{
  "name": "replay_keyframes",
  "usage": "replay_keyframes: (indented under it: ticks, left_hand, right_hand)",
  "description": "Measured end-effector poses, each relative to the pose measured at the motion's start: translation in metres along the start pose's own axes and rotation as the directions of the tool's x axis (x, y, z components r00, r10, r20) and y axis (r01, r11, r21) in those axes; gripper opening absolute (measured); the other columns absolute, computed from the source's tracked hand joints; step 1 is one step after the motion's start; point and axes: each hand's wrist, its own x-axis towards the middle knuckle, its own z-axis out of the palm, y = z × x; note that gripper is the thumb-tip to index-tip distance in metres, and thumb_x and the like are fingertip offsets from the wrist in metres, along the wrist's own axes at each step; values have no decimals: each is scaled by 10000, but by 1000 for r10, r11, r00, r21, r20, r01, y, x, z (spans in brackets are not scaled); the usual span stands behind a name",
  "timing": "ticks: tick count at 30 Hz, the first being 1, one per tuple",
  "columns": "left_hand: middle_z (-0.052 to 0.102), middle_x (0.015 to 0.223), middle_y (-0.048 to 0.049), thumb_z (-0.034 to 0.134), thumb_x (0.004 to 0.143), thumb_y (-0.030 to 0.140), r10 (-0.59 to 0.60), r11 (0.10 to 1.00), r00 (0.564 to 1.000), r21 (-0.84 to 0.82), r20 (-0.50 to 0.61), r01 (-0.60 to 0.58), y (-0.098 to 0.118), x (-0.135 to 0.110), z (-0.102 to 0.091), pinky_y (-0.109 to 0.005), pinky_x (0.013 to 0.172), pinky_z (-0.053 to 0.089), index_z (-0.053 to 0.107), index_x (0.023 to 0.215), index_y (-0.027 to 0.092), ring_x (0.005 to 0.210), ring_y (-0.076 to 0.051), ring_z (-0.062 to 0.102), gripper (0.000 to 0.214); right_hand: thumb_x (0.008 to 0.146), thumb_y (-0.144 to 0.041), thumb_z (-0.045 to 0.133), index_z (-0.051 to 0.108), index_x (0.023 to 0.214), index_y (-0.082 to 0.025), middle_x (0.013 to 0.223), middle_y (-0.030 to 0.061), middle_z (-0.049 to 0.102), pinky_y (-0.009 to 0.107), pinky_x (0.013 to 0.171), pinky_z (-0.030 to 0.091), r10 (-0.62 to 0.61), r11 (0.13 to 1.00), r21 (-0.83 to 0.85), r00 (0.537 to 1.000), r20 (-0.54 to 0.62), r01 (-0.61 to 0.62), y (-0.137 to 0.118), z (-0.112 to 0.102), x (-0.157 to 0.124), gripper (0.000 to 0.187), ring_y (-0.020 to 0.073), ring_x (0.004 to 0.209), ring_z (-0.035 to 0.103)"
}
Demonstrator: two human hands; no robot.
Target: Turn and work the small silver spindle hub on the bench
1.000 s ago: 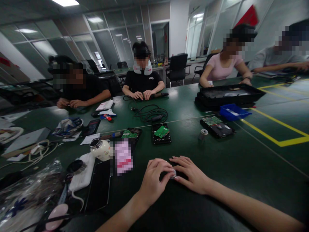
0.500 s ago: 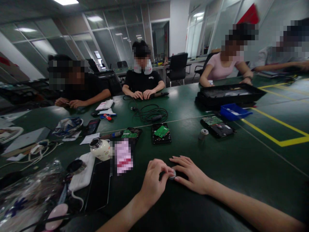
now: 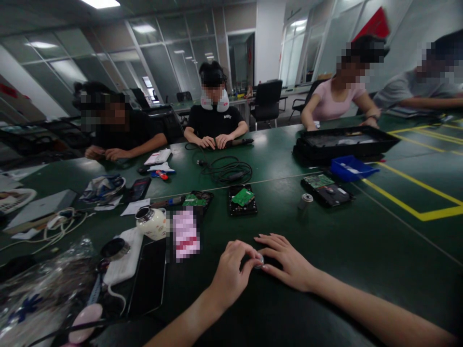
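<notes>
A small round silvery piece [image 3: 259, 261] stands close to the dark green tabletop, pinched between the thumb and forefinger of my left hand [image 3: 231, 272]. My right hand [image 3: 289, 262] rests on the table just beside it, fingers stretched out and apart, its thumb tip at the piece's edge; whether it touches cannot be told. Farther out lies a hard drive [image 3: 235, 208] with a loose green circuit board [image 3: 243, 196] on it. To its right are a small metal cylinder [image 3: 306, 200] and another opened hard drive [image 3: 331, 192].
At left are an open cream flask [image 3: 152, 224], a black phone [image 3: 147, 279], a white box [image 3: 125, 258] and crumpled plastic [image 3: 47, 289]. A coiled black cable [image 3: 231, 169], blue tray [image 3: 350, 169] and black bin [image 3: 345, 147] lie beyond. Several people sit across the table.
Both hands keep nearly the same place, the left still pinching the round piece. The camera view has shifted very slightly.
</notes>
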Motion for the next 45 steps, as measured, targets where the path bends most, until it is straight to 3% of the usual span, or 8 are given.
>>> replay_keyframes:
  ticks: [10, 16, 28, 33, 37, 42, 45]
  left_hand:
    - [661, 855, -13, 567, 846, 11, 49, 997, 998, -62, -44, -52, -4, 0, 0, -308, 769, 486, 475, 741, 208, 837, -179, 610, 242]
    - [665, 843, -11, 564, 845, 1, 5, 996, 996, -88, -85, -13, -5, 2, -1, -301, 762, 493, 456, 707, 204, 831, -174, 616, 268]
    - [677, 844, -24, 535, 882, 77, -23, 994, 998, -111, -52, 18, -4, 1, -1, -299, 751, 552, 426, 687, 213, 809, -169, 653, 262]
    - [675, 911, -29, 463, 867, 45, -84, 995, 996, -52, 0, 84, -22, 13, -20, -286, 739, 581, 461, 734, 212, 830, -161, 684, 214]
    - [675, 811, -7, 474, 802, -9, -125, 990, 991, 77, 40, 121, -46, 23, -34, -312, 752, 549, 545, 735, 205, 797, -181, 676, 235]
    - [680, 789, 12, 535, 780, -31, -162, 968, 984, 203, 68, 145, -58, 23, -31, -295, 731, 494, 620, 777, 212, 753, -178, 650, 258]
    - [694, 855, 0, 641, 771, 30, -200, 948, 979, 259, 39, 183, -59, 19, -28, -326, 780, 481, 647, 848, 226, 831, -204, 646, 210]
  right_hand:
    - [946, -510, 474, 614, 1215, -266, 1436, 85, 490, 534, 1125, 253, 5, 1000, 4, 1000, 4, -5, -2, -2, 1, 389, 283, 1359, 395]
    - [948, -498, 477, 625, 1191, -249, 1433, 95, 493, 531, 1124, 258, 6, 1000, -4, 1000, -4, -6, -1, 0, 1, 378, 279, 1360, 394]
    - [927, -525, 505, 610, 1226, -267, 1444, 81, 481, 533, 1127, 250, -1, 1000, 0, 1000, -6, 1, 0, 1, 0, 409, 286, 1364, 386]
    - [920, -520, 519, 616, 1218, -258, 1446, 89, 477, 537, 1124, 253, -5, 1000, 23, 1000, -23, 6, 1, 1, 0, 408, 296, 1358, 392]
    - [924, -516, 516, 610, 1228, -256, 1446, 92, 477, 537, 1128, 247, -6, 1000, 29, 1000, -20, 6, 0, 0, 0, 410, 294, 1362, 387]
    - [928, -521, 507, 611, 1224, -261, 1456, 83, 466, 543, 1127, 247, 6, 1000, 14, 1000, -9, -6, -1, 0, 0, 407, 292, 1368, 379]
    - [921, -518, 518, 617, 1214, -263, 1446, 81, 477, 539, 1127, 249, 4, 1000, 24, 1000, -20, -3, -1, 0, 0, 400, 292, 1361, 389]
